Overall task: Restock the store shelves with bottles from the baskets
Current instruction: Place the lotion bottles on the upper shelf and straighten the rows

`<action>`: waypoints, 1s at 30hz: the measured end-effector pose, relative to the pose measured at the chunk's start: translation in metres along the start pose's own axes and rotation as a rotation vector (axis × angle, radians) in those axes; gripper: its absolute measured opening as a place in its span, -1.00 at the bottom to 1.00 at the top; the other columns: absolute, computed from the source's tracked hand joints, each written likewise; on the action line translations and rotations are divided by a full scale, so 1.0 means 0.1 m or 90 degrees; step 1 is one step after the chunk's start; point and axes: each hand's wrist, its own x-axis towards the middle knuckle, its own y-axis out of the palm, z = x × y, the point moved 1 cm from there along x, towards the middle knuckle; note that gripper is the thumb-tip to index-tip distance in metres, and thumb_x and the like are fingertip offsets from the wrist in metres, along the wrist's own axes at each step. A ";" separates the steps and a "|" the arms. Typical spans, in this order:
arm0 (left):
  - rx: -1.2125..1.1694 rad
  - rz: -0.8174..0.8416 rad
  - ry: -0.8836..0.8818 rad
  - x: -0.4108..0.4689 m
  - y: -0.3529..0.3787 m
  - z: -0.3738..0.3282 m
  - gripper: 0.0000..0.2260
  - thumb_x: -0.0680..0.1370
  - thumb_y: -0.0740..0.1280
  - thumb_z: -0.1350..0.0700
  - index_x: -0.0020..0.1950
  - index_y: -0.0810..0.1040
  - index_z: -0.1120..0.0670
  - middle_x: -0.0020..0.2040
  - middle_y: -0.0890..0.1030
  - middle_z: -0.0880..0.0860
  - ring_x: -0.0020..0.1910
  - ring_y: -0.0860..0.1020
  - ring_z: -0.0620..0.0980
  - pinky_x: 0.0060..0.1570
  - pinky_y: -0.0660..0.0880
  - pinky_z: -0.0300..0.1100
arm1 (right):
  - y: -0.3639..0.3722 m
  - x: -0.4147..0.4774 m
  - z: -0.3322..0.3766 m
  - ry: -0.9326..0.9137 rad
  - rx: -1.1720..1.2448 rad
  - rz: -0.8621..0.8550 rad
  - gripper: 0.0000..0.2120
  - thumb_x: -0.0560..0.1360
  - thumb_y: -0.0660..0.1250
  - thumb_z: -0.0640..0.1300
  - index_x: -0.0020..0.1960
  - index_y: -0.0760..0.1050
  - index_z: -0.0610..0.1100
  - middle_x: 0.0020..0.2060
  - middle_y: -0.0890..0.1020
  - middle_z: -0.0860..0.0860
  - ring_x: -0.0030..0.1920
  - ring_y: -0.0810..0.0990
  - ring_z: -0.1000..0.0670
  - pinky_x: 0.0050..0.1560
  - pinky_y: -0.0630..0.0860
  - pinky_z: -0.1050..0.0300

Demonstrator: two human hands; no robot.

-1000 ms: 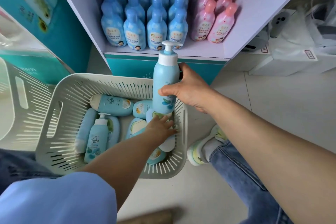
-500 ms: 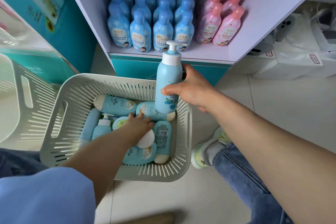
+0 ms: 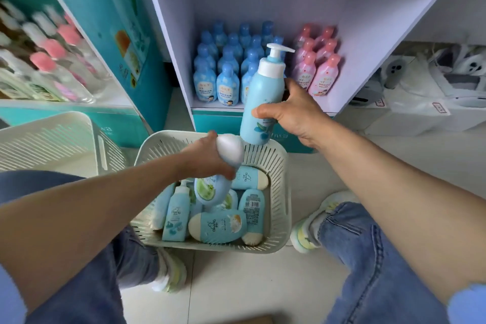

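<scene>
My right hand is clenched around a pale blue pump bottle, which stands nearly upright in the air above the far rim of the basket, its white pump head pointing toward the shelf. My left hand is clenched on a second bottle — a squat one with a rounded white cap — gripping it at the cap end; its body tilts down into the basket, and I cannot tell whether its lower end touches the pile.

The basket sits on the floor between my knees, in front of the shelf. It holds several more pale blue bottles lying flat, one pump bottle among them on the left side and a tube with a cream cap lying across the near end.

On the shelf, small blue bottles stand in rows at the left and small pink bottles in rows at the right, partly hidden behind the raised pump bottle. A second basket stands to the left — its contents are not visible.
</scene>
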 end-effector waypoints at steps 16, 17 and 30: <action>-0.377 -0.129 0.129 -0.67 -0.60 -0.64 -0.36 0.25 0.58 0.04 0.21 0.34 0.10 0.00 0.57 0.09 -0.16 0.55 -0.07 -0.33 0.47 -0.27 | -0.54 -0.61 1.19 -0.110 0.038 -0.216 -0.51 0.26 0.51 -0.09 0.10 0.38 -0.05 -0.11 0.54 0.07 -0.12 0.57 0.08 -0.21 0.49 0.18; -0.379 -0.138 0.137 -0.69 -0.63 -0.70 -0.40 0.29 0.57 0.09 0.19 0.32 0.09 -0.03 0.54 0.05 -0.16 0.53 -0.09 -0.28 0.48 -0.26 | -0.56 -0.61 1.26 -0.118 0.041 -0.221 -0.53 0.28 0.51 -0.14 0.09 0.37 -0.07 -0.13 0.54 0.07 -0.14 0.58 0.08 -0.22 0.49 0.20; -0.311 -0.199 0.307 -1.04 -1.68 -1.80 -0.19 0.05 0.57 -0.11 0.23 0.41 0.11 0.00 0.62 0.09 -0.03 0.63 0.04 -0.08 0.62 -0.08 | -1.54 -0.12 2.21 -0.204 -0.028 -0.455 -0.44 0.28 0.48 -0.16 0.20 0.33 -0.12 0.07 0.56 0.00 0.01 0.57 -0.05 0.04 0.55 0.05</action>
